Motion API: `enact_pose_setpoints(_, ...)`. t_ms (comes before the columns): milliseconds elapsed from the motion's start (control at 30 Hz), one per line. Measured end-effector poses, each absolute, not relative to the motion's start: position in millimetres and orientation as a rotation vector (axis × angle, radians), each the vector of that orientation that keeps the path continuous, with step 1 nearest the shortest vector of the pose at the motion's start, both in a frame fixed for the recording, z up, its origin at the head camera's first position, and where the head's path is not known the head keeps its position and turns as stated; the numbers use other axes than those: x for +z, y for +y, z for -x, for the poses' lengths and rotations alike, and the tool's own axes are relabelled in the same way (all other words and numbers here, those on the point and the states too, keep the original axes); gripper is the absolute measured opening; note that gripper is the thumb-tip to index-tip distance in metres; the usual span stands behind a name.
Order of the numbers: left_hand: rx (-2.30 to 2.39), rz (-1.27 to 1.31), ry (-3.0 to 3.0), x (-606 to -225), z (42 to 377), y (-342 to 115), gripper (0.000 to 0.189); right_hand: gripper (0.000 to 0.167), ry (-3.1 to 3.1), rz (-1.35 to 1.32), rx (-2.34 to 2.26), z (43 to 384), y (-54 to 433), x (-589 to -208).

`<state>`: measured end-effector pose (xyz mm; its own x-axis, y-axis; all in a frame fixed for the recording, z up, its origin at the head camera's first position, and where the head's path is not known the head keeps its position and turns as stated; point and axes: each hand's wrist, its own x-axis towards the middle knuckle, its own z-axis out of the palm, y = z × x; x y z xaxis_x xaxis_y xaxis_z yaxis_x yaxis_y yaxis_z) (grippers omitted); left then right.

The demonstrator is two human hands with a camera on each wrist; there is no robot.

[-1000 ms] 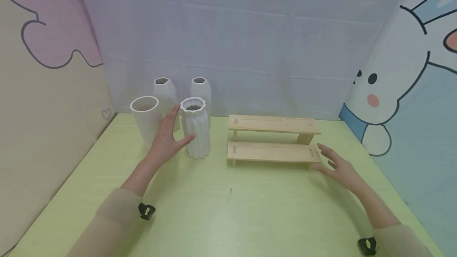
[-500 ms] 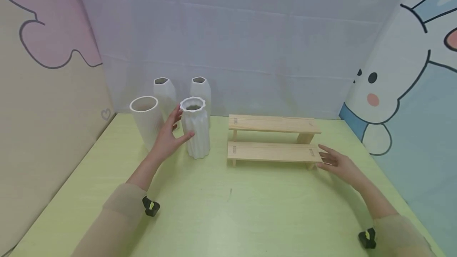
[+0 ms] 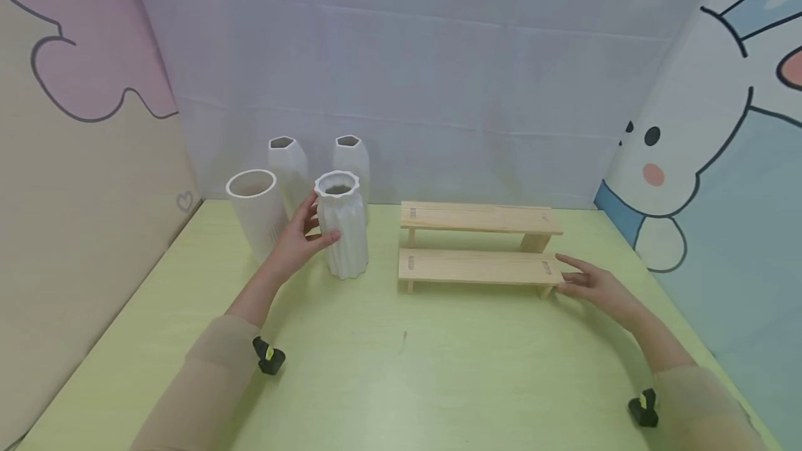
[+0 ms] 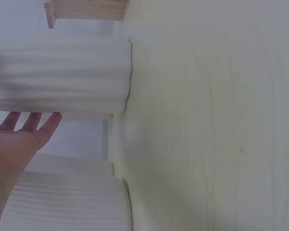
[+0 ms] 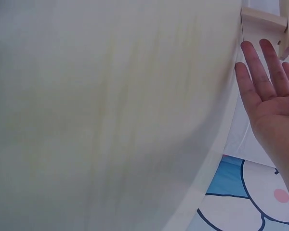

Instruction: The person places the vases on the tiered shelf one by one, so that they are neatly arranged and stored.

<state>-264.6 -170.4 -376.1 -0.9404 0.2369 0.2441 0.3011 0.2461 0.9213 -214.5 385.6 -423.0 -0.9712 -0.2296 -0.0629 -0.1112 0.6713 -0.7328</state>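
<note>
A white fluted vase [image 3: 344, 239] with a scalloped rim stands upright on the table. My left hand [image 3: 293, 239] holds its left side, the thumb across the front and the fingers against the side. In the left wrist view, the fingertips [image 4: 53, 118] meet the vase's wall [image 4: 82, 72]. To the right stands a two-step wooden shelf [image 3: 479, 266]. My right hand [image 3: 598, 294] is at the right end of its lower board, fingers extended and thumb by the board's corner. In the right wrist view these fingers [image 5: 260, 77] look fairly straight and spread; contact with the wood is unclear.
A round white ribbed vase [image 3: 255, 211] stands left of the left hand. Two white faceted vases [image 3: 289, 165] stand behind, against the pale back curtain [image 3: 438, 75]. Cartoon-printed sheets [image 3: 689, 159] border the table's [image 3: 401, 367] sides.
The left hand's fingers have come in against the fluted vase. The right hand's thumb and fingers have drawn closer together at the shelf's end. Vases and shelf stay put.
</note>
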Motion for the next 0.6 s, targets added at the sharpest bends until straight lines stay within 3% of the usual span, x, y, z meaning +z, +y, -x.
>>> enact_pose_setpoints(600,-1.874,0.562,-2.489,-377.4,277.8,-174.8,0.09,0.071,2.687,0.263,-1.195,215.9,380.9,-421.0)
